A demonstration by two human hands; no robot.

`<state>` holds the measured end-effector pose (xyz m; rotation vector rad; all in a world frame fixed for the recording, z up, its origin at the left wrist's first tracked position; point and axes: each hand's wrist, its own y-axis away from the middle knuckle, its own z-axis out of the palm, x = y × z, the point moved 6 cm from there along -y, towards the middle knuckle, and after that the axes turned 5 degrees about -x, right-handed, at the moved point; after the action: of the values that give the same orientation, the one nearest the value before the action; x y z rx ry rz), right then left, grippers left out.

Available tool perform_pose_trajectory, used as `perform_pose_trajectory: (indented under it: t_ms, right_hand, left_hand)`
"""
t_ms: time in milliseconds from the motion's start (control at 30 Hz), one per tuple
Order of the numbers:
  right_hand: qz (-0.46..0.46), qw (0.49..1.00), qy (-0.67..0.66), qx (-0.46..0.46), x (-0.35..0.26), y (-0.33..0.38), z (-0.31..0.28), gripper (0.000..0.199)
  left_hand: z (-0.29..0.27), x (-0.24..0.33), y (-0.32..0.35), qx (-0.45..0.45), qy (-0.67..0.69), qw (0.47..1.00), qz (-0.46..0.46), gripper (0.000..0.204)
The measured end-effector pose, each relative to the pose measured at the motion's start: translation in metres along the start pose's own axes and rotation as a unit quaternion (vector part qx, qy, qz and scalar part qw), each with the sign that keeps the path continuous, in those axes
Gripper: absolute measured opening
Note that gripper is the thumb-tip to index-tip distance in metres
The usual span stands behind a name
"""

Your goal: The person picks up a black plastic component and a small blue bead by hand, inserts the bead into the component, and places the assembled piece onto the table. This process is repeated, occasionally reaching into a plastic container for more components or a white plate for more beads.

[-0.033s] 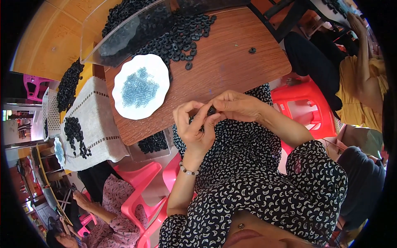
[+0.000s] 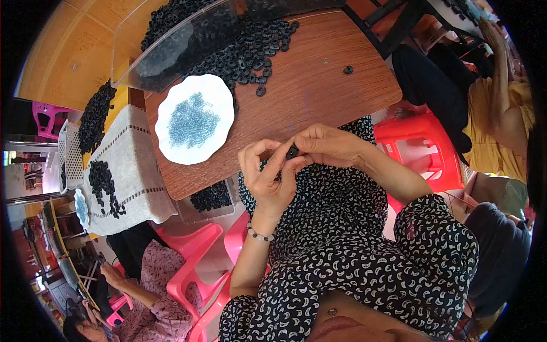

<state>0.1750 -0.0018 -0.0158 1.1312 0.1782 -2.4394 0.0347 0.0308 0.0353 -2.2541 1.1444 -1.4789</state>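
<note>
Brown wooden tabletop (image 2: 330, 45) stretches, in my remote view, beyond the left hand (image 2: 269, 174) and right hand (image 2: 329, 147), whose fingertips together pinch one small black piece (image 2: 292, 152) by the table's near edge. Since only fingertips hold it, I judge a slackened pinch could drop it, lost against the dark patterned dress (image 2: 327, 199).

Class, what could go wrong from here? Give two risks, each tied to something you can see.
The small black piece at the fingertips of the left hand and right hand could slip and fall off the near edge of the table.

The plate is near the left hand; a nudge might scatter its tiny clear pieces.
</note>
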Motion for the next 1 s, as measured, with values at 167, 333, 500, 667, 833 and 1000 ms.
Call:
perform_pose_trajectory:
  t_ms: [167, 333, 500, 667, 833, 1000]
  right_hand:
    - [0.052, 0.994, 0.074, 0.062, -0.019, 0.003, 0.012, 0.066]
    - [0.029, 0.975, 0.196, 0.106, -0.032, 0.005, 0.001, 0.060]
    - [0.040, 0.958, 0.262, 0.107, -0.035, -0.003, 0.005, 0.044]
    - [0.023, 0.952, 0.291, 0.088, -0.038, -0.010, 0.012, 0.031]
    - [0.040, 0.933, 0.341, 0.109, -0.074, -0.012, 0.010, 0.027]
    - [-0.091, 0.819, 0.540, 0.174, -0.187, -0.036, 0.005, 0.028]
  left_hand:
    - [-0.013, -0.009, 0.002, 0.045, -0.044, 0.998, -0.001, 0.040]
    - [-0.015, -0.008, -0.001, 0.050, -0.024, 0.998, -0.028, 0.040]
    - [-0.015, -0.006, -0.003, 0.036, -0.042, 0.998, -0.030, 0.039]
    - [-0.012, -0.005, -0.003, 0.030, -0.048, 0.998, -0.012, 0.039]
    - [-0.011, -0.009, -0.006, 0.042, -0.019, 0.999, -0.021, 0.030]
    - [-0.007, -0.019, -0.001, 0.050, 0.052, 0.996, -0.060, 0.014]
